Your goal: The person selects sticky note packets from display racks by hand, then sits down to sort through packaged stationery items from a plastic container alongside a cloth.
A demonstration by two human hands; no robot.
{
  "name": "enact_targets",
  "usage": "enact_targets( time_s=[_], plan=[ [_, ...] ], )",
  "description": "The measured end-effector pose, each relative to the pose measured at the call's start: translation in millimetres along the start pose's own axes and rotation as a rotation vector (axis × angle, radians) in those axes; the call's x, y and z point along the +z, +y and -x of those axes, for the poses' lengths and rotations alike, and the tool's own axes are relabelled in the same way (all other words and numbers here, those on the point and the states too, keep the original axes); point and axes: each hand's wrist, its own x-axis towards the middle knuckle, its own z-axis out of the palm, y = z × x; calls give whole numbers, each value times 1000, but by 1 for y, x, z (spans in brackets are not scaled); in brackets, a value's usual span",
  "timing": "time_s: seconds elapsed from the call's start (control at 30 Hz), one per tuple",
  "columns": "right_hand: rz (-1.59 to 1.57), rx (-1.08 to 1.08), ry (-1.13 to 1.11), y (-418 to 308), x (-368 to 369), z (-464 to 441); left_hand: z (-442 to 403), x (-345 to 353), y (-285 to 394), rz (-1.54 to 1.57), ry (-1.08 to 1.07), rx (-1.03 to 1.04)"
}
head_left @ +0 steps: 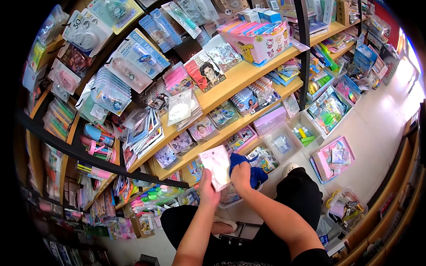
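My left hand (207, 189) is closed around the lower edge of a flat pale pink-and-white packet (215, 163), held up in front of the lower shelf. Glare washes out the print on its face. Close beside it, my right hand (241, 176) grips a bunched dark blue cloth (258, 176), which spreads out on both sides of the fingers. Below the hands, a clear plastic bin (230, 195) shows between my knees, partly covered by my right forearm and the cloth.
Wooden shelves (248, 75) in front carry card packs, blister-packed goods and a pink box (262, 42) of colourful packets. On the floor to the right are clear bins (306, 126), a pink tray (333, 157) of small packs and another filled bin (347, 208). A black post (303, 57) stands at the shelf corner.
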Motion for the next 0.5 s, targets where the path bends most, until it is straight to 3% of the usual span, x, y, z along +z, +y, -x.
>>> enact_targets(
  time_s=[0.03, 0.17, 0.23, 0.33, 0.4, 0.5],
  plan=[
    [-121, -84, 80, -5, 1, -7, 2, 2, 0, -127, -20, 85],
    [1, -59, 76, -15, -7, -10, 16, -10, -8, -680, -85, 163],
    [-72, -79, 29, -15, -8, -14, 15, -11, -2, -690, -96, 125],
    [-157, -7, 173, -9, -5, -21, 13, 5, 18, -604, -38, 190],
    [-458, 226, 72, 18, -3, -37, 9, 21, 43, -550, 43, 251],
    [-607, 277, 0, 4, -6, -31, -20, 32, 90, -597, 40, 316]
  ],
)
